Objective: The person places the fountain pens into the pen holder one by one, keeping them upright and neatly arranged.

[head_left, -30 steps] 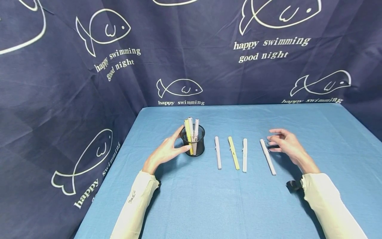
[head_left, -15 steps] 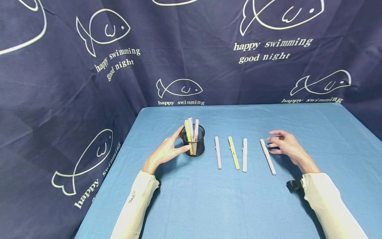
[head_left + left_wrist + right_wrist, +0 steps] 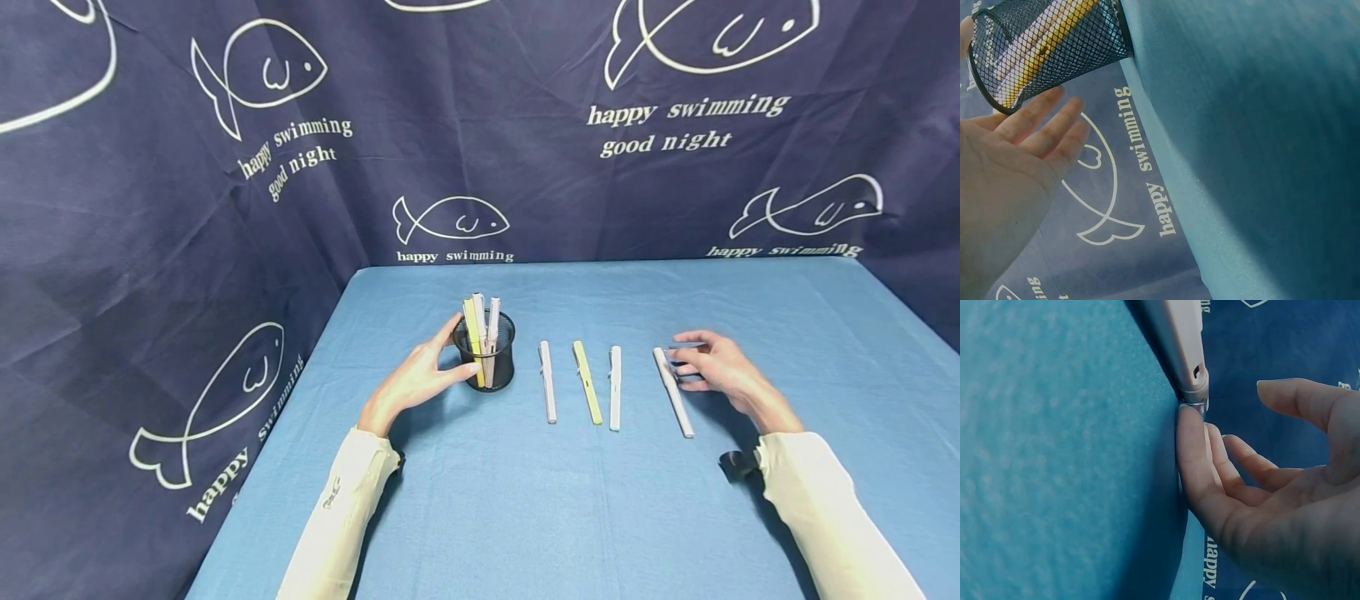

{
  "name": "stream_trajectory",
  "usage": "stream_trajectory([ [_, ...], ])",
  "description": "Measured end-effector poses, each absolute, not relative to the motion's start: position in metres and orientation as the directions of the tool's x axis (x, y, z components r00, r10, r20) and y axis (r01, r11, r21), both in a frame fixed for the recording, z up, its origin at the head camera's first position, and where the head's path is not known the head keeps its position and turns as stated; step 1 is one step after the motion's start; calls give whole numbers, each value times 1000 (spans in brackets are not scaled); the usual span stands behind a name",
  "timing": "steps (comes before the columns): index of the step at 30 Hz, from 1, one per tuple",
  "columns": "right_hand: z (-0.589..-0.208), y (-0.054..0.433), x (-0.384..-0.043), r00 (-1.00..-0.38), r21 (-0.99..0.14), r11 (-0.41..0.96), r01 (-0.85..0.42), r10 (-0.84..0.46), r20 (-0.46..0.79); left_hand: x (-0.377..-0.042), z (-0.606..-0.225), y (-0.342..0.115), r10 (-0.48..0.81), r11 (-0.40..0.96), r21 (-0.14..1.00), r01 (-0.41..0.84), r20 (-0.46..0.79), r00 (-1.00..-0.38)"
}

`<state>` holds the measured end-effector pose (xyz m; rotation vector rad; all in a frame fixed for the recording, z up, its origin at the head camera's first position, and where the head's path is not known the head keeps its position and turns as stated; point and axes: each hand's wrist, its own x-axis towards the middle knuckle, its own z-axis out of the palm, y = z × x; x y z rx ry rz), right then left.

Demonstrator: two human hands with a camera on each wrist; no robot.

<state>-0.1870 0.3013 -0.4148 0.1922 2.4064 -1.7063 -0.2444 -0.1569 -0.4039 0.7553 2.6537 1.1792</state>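
Backdrop: dark blue cloth (image 3: 450,142) with white fish and lettering, beyond both hands and out past the left one.
Surface: one, covered in blue cloth (image 3: 525,508), spread under and between the hands.
Sleeves: two, cream (image 3: 330,525), one behind each hand.
Left hand (image 3: 416,379): holds the cup from its left side, thumb along the near side and forefinger by the far rim; the other fingers are loose and nearly straight.
Right hand (image 3: 723,367): half open, fingers slightly bent, thumb apart from them, no grip on anything; one fingertip meets or nearly meets the nearest pen by its clip, contact hard to tell.
Cup (image 3: 502,371): one, black mesh, upright between left thumb and forefinger, well apart from the right hand.
Nearest pen (image 3: 674,395): white, just left of the right hand, much nearer it than the left; its long axis runs away from the person, capped far end slanting left.
Other loose pens: three, between the hands; from the left hand outward, pinkish pen (image 3: 548,383), yellow pen (image 3: 588,383), slim white pen (image 3: 615,389).
Pens in the cup: three visible, one yellow (image 3: 471,321), two pale (image 3: 493,312).
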Motion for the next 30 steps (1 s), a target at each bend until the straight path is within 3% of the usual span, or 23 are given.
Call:
stream_trajectory([
  [30,-413,297,-188,-966,-888,409,213,-46,-253,-243,-404,-156,482,578,724,376,69,-874],
])
